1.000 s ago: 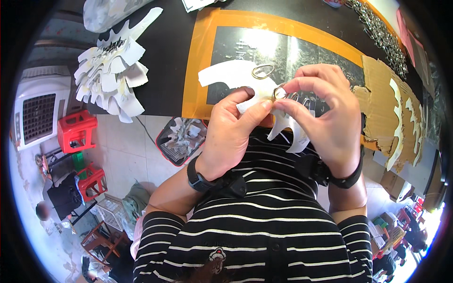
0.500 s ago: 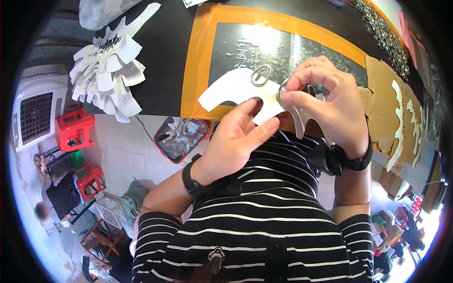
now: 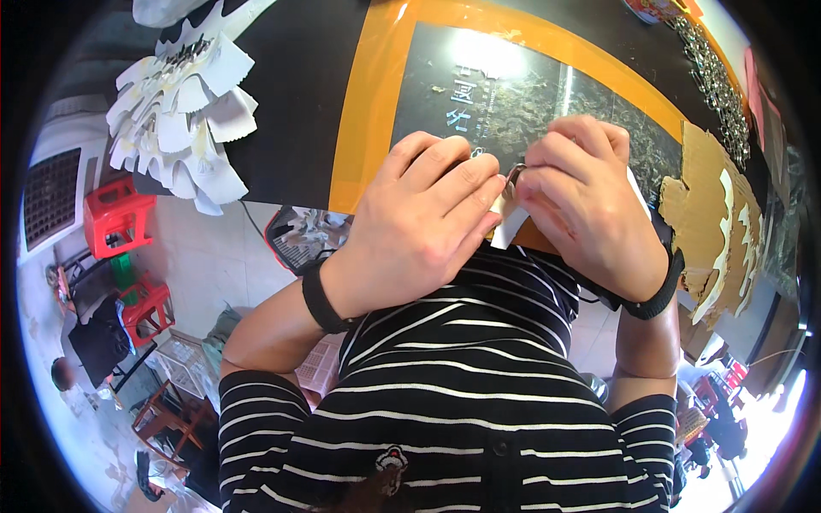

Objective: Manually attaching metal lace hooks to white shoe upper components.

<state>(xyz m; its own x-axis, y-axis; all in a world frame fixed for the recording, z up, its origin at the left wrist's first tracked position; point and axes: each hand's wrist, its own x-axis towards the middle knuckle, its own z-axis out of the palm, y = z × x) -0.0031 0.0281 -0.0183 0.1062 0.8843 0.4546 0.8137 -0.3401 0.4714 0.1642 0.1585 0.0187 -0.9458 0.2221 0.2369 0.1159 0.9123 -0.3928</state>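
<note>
Between my hands, over the front part of the table, is a white scallop-edged cut piece (image 3: 510, 224), mostly hidden by my fingers. My left hand (image 3: 419, 214) is closed over the piece, back up, with its fingertips at the metal ring. My right hand (image 3: 590, 192) pinches that small metal ring (image 3: 514, 173) at the piece's edge. Part of the white material also shows beyond the right hand. How the ring sits on the piece is hidden.
A pile of white cut pieces (image 3: 184, 128) with metal rings lies at the left of the black table (image 3: 299, 94). Cardboard (image 3: 697, 214) with white pieces sits at right, below a heap of metal rings (image 3: 717, 94). A basket (image 3: 291, 244) and red stools (image 3: 120, 218) stand on the floor.
My left hand has turned palm-down and moved up over the white piece, covering most of it and its loose-looking ring. The right hand stays pinched on a ring, slightly lower.
</note>
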